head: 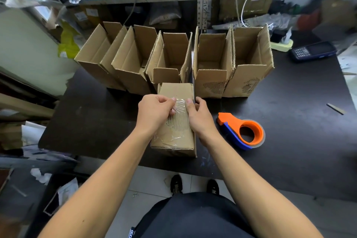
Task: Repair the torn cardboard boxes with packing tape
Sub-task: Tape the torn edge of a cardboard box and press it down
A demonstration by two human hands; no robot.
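Clear packing tape is stretched across the torn upper face of the cardboard box that lies on its side at the near edge of the black table. We take this box as our landmark. Our left hand pinches the tape's left edge between curled fingers and thumb; our right hand pins the right edge with the thumb while its fingers wrap the box's right side. We judge this grip keeps the strip taut and steadies the box, so the tape can settle over the exposed corrugation without wrinkles.

Right of the box, the orange and blue tape dispenser rests flat on the table, set aside within reach. Behind the box stand five open boxes in a row, two at the right showing torn patches, probably queued for repair. Far right of the box lies a dark keypad handset. We can read no brand, label or lettering anywhere
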